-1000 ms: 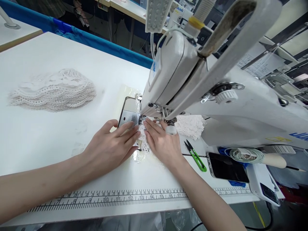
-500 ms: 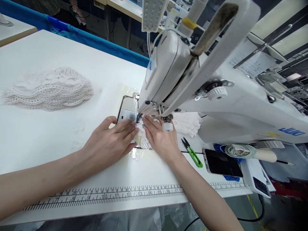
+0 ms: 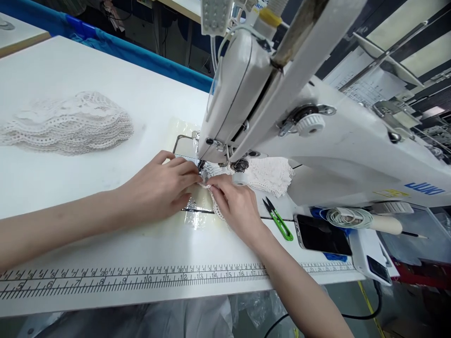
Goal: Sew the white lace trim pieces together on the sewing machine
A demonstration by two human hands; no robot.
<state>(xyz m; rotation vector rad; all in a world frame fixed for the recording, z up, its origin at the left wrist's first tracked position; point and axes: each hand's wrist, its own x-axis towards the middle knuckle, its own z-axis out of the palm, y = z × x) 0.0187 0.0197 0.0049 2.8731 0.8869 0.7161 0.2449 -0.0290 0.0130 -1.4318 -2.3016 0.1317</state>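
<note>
White eyelet lace (image 3: 217,210) lies under the needle area of a white sewing machine (image 3: 239,94), partly covered by my hands. My right hand (image 3: 237,202) pinches its edge between thumb and fingers, just right of the presser foot (image 3: 201,165). From the left, my left hand (image 3: 164,185) reaches in with curled fingers; their tips are closed at the same lace edge, while the thumb sits lower and apart. A gathered part of the lace (image 3: 269,174) spreads behind the right hand, beneath the machine arm.
A stack of lace pieces (image 3: 70,124) lies at left on the white table (image 3: 105,249). Green thread snips (image 3: 280,220), a phone (image 3: 322,234) and a coil of pale cord (image 3: 348,218) are on the right. A printed ruler (image 3: 148,277) runs along the front edge.
Both hands have gone from lying flat on the lace to bent fingers at its edge. The left thumb has drawn back a little. The whole view has shifted slightly.
</note>
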